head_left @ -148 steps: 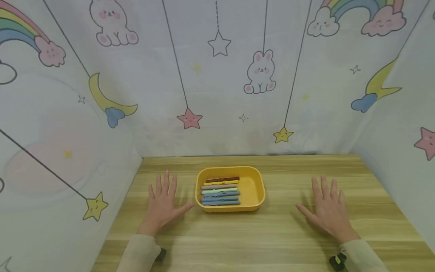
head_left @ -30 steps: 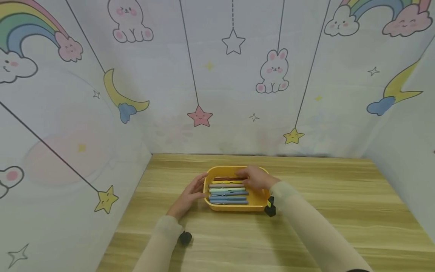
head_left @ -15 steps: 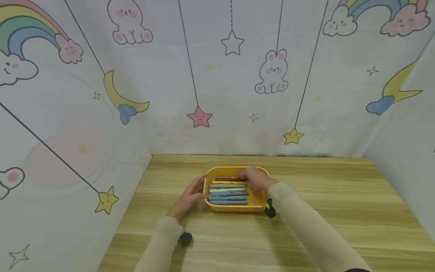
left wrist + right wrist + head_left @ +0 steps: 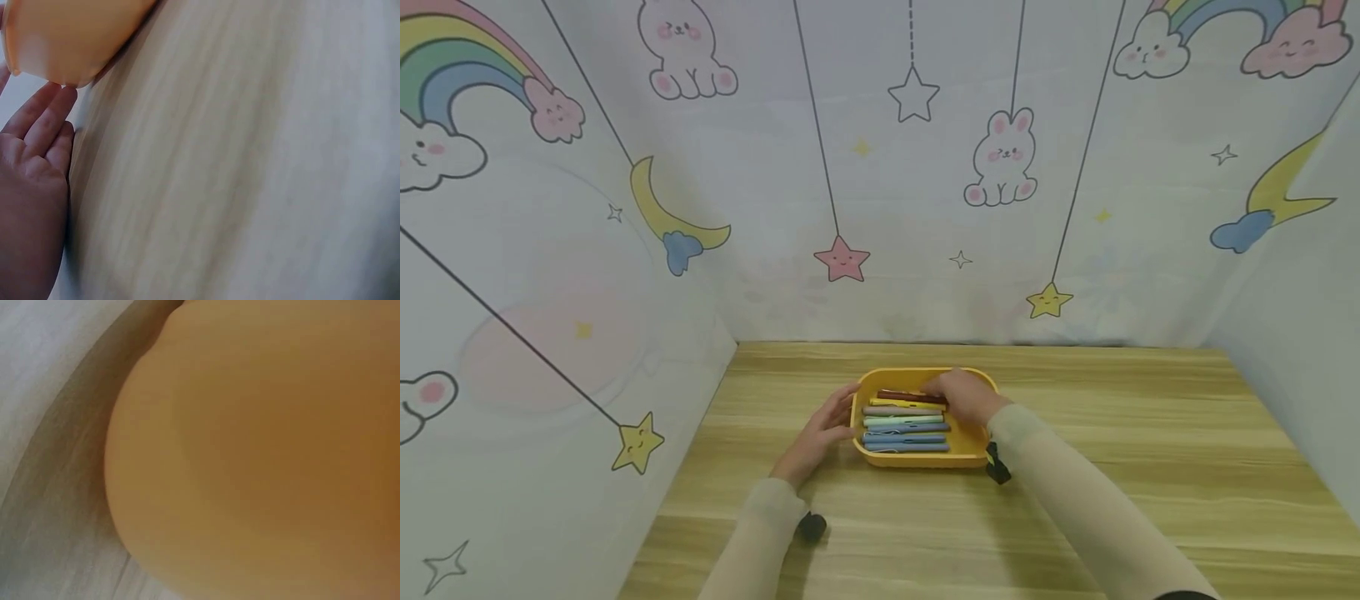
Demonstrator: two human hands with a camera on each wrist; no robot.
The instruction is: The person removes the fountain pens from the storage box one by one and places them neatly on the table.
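A yellow plastic tray (image 4: 917,460) stands on the wooden table with several pens lying side by side in it. At its back lies a dark brown pen (image 4: 910,397), its right end pinched by my right hand (image 4: 967,395), which reaches in over the right side. In front of it are a yellow pen (image 4: 898,403), a greyish-beige pen (image 4: 895,411), a pale green pen (image 4: 898,420) and blue pens (image 4: 910,447). My left hand (image 4: 815,439) rests its extended fingers against the tray's left side. The right wrist view shows only the tray wall (image 4: 250,456) and table.
The wooden table (image 4: 880,525) runs back to a white cloth wall (image 4: 917,317) printed with stars, moons and rabbits. Similar cloth walls flank the table at left and right.
Both hands have come from the bare table to the tray. Over the last second the dark brown pen has shifted slightly right and tilted in my right hand. The left hand stays still.
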